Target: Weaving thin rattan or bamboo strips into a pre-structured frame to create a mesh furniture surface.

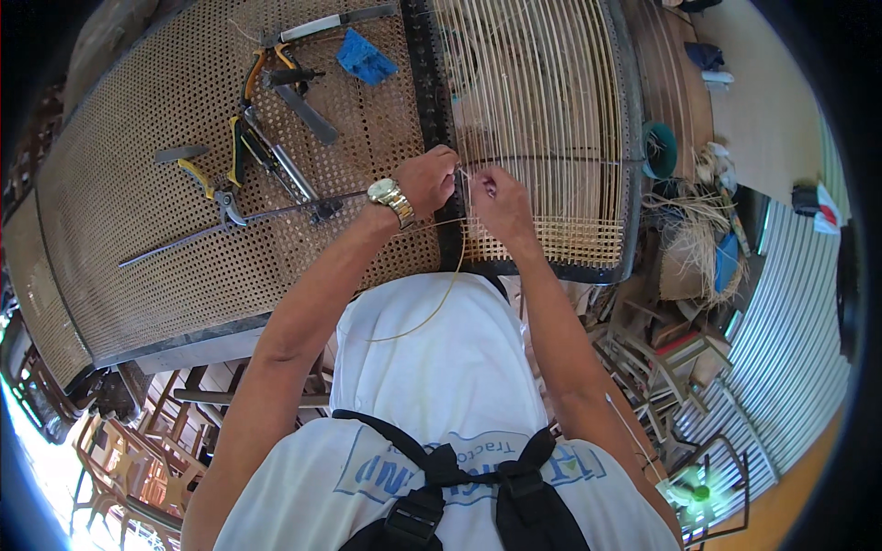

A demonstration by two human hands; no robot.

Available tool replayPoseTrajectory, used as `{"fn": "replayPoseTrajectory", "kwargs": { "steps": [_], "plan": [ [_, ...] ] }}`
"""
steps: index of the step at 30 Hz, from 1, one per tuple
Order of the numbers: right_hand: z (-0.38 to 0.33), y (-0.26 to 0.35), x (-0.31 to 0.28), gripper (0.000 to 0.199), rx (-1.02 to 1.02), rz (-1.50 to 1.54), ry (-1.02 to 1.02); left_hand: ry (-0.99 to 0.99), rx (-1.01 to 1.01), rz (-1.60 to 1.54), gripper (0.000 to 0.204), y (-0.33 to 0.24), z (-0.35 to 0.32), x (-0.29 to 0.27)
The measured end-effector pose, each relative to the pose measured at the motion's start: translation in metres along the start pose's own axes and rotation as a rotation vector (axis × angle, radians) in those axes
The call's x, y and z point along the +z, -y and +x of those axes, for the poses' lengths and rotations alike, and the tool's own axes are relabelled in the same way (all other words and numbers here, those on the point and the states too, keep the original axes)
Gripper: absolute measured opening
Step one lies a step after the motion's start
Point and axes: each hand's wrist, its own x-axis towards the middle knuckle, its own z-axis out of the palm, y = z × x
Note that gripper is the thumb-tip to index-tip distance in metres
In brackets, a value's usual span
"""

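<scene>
Both hands meet over the dark strip between finished cane webbing and a section of lengthwise cane strands. My left hand, with a wristwatch on its wrist, is closed in a pinch at the strip's edge. Close beside it, my right hand has its fingers curled together. A pale bit of cane strand shows between the two hands. One loose cane strand hangs in a curve from below the hands over my white shirt. A long thin rod lies across the webbing toward my left wrist.
Pruning shears, pliers, a knife and a blue cloth lie on the webbing at left. A teal container and loose cane fibres stand right of the panel. Wooden chair frames crowd below.
</scene>
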Motion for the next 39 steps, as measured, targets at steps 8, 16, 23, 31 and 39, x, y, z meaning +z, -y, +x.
{"fn": "replayPoseTrajectory", "kwargs": {
  "steps": [8,16,23,31,39],
  "plan": [
    [0.011,0.002,0.008,0.020,-0.037,-0.054,-0.017,0.025,-0.017,0.009,0.010,-0.004,0.006,-0.003],
    [0.008,-0.001,0.009,0.020,-0.006,0.085,-0.011,-0.002,0.036,-0.063,0.017,0.004,0.002,-0.007],
    [0.013,0.012,0.017,0.019,0.031,-0.001,-0.021,-0.045,-0.015,-0.080,0.017,0.009,0.004,0.001],
    [0.006,0.045,0.005,0.026,0.087,-0.047,0.125,-0.041,-0.235,-0.216,0.028,-0.009,0.025,-0.010],
    [-0.025,0.057,-0.149,0.028,-0.350,0.215,0.303,0.334,-0.420,-0.038,0.029,-0.003,0.046,-0.040]
  ]
}}
